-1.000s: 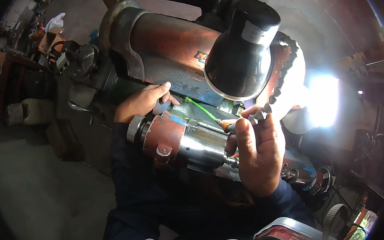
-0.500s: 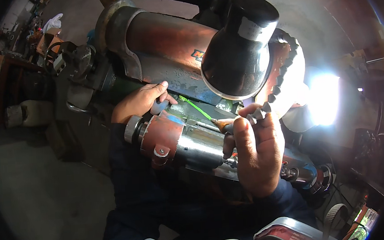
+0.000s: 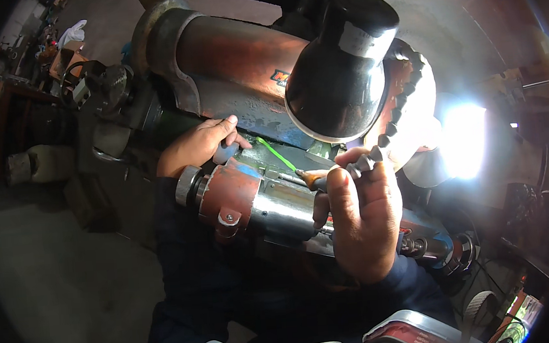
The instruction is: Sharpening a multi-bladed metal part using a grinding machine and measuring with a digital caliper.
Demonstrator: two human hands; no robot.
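Observation:
My right hand (image 3: 368,219) is closed around a slim tool (image 3: 310,178) with an amber and grey handle. Its thin, bright green shaft points up and left, and the tip lies over the grey metal bed of a machine. The tool's exact kind does not show. At the left of the bed, my left hand (image 3: 204,141) is curled over a rounded grey knob (image 3: 225,153), thumb uppermost. Between my hands and my body lies a steel cylinder (image 3: 284,212) with a worn red collar (image 3: 230,197). A knurled knob (image 3: 188,185) sticks out at the collar's left.
A black lamp (image 3: 337,70) hangs close above my right hand. A segmented hose (image 3: 401,100) curves down beside it to my fingers. Beyond the bed lies a large red-brown machine housing (image 3: 239,52). Filter cartridges (image 3: 416,334) show along the lower edge. A bright light (image 3: 465,142) glares at right.
My right hand and the tool have shifted slightly left. My left hand stays on the grey knob.

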